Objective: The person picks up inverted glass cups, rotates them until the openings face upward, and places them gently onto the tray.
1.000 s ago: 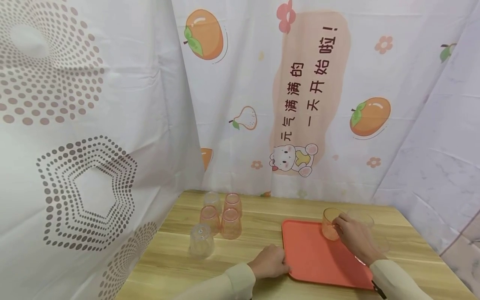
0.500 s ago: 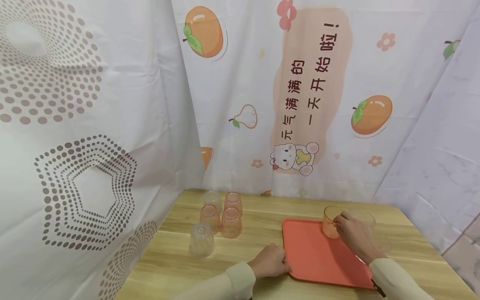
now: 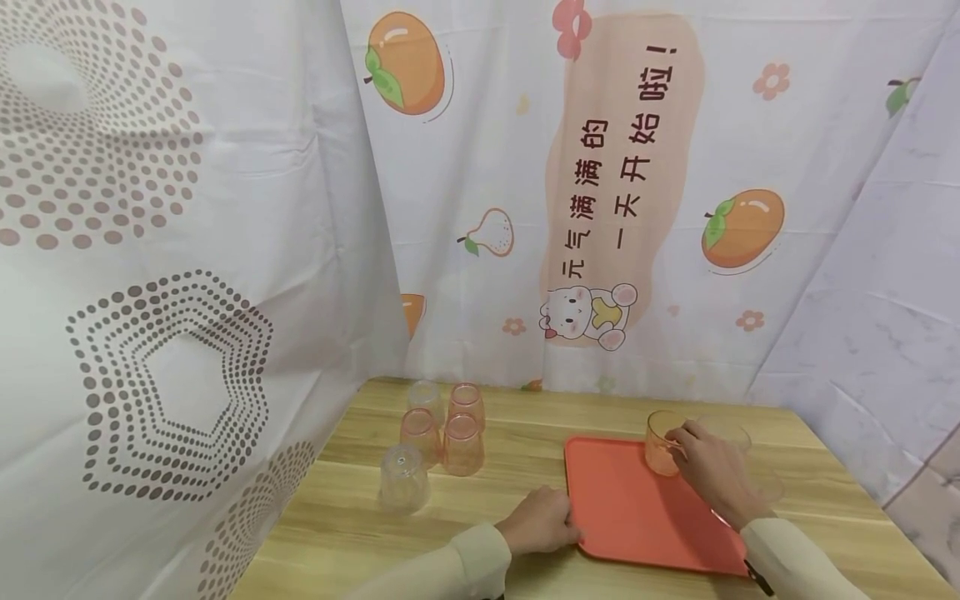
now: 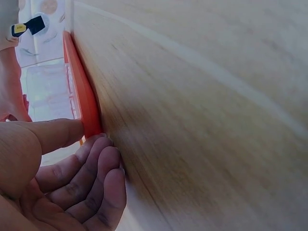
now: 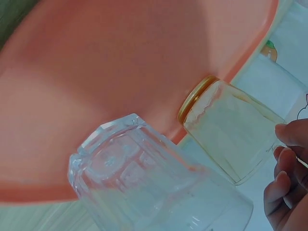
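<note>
A red tray (image 3: 637, 508) lies on the table. At its near left corner my left hand (image 3: 538, 523) grips the rim; in the left wrist view the thumb presses one side of the tray edge (image 4: 84, 91) and the curled fingers the other. My right hand (image 3: 712, 467) is over the tray's far right part, thumb and fingers (image 5: 284, 178) pinching the upper rim of an amber-tinted glass (image 3: 662, 446). That glass stands upright, base on the tray. A clear glass (image 5: 163, 178) shows large beside it in the right wrist view, partly behind my hand in the head view.
On the left of the wooden table (image 3: 517, 417) several upside-down glasses are grouped: pink ones (image 3: 462, 446) and clear ones (image 3: 403, 479). A printed curtain (image 3: 487, 167) hangs behind the table, another (image 3: 187, 250) along the left side.
Both hands, the tray and the glasses keep their places; the head view has only shifted slightly.
</note>
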The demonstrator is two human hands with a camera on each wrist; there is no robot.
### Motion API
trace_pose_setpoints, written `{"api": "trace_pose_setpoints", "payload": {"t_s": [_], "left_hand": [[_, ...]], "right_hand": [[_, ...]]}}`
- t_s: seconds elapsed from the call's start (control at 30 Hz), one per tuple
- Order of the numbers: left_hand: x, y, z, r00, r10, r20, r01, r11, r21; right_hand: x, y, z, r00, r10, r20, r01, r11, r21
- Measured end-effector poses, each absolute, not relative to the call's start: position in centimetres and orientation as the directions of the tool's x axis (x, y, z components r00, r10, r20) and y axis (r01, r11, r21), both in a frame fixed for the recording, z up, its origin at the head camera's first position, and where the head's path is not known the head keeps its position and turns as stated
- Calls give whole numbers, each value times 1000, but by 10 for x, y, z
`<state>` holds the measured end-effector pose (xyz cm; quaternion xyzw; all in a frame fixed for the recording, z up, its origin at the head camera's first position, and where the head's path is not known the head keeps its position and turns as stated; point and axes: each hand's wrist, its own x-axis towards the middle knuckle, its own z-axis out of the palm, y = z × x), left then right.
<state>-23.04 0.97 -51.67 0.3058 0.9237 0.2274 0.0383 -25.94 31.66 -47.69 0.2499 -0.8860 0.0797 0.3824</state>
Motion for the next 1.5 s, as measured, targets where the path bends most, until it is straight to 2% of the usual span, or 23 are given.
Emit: {"api": "trace_pose_setpoints", "payload": {"t_s": [0.37,0.57,0.83,1.03,1.27,1.4,1.5], "left_hand": [[-232,9,-518,-805,589,75,555,700,450],[-235,8,-519,-777,622,96,596,677,432],[-235,7,-516,-779,620,87,586,674,450],[-234,6,-516,-781,618,93,585,671,454],[-232,6,-514,-785,612,91,579,674,459],[-232,6,-514,-783,615,97,584,672,456],[-233,6,-514,-781,616,102,589,672,449]], "right_hand": [[-249,303,-475,-505,-423,752,-500,854,145],[-236,288,-479,-564,-417,713,-528,846,78],[-218,266,-486,-714,-345,610,-495,864,-91],[-207,254,-492,-752,-324,574,-490,857,-159],[-195,241,-495,-851,-324,413,-441,868,-228],[-188,235,-498,-863,-340,373,-441,867,-231],[-183,231,-502,-848,-360,390,-465,858,-219]]}}
